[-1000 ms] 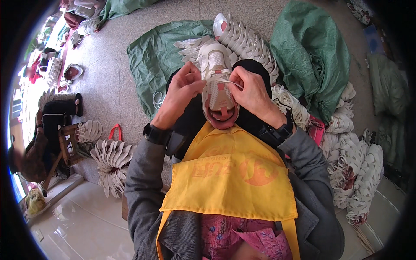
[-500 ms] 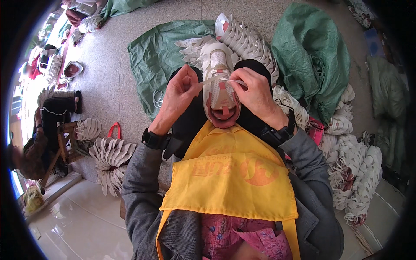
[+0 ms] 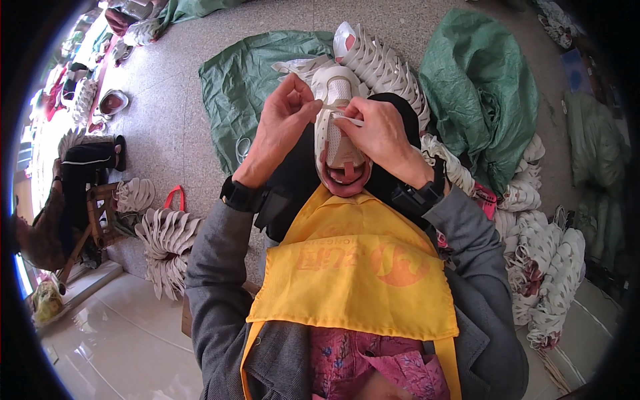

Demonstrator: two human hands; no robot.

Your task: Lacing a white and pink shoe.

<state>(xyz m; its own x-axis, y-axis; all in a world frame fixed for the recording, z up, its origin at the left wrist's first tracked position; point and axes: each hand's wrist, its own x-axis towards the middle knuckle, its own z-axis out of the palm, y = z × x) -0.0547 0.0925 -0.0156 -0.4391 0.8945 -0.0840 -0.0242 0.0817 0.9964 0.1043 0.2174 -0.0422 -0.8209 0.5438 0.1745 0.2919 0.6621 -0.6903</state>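
Observation:
A white and beige sneaker (image 3: 339,88) with a pink lining rests between my knees, its toe pointing away from me and its heel opening near the yellow apron (image 3: 353,280). Flat pale shoelace (image 3: 331,107) crosses over the tongue. My left hand (image 3: 283,127) is closed at the shoe's left edge, thumb and fingertips pinching a lace end. Over the right side of the tongue, my right hand (image 3: 379,133) pinches another stretch of lace, and a short piece sticks out by its fingers. The fingertips hide part of the eyelets.
Rows of white shoe parts (image 3: 383,67) lie beyond the sneaker, between a flat green sheet (image 3: 233,87) and a crumpled green sack (image 3: 477,93). More laced shoes (image 3: 560,280) pile up on the right. At the left are stacked pale pieces (image 3: 167,247) and a seated person (image 3: 47,227).
Both hands have shifted slightly up toward the toe. The lace stretched between them has slackened, and my right hand has moved in over the tongue.

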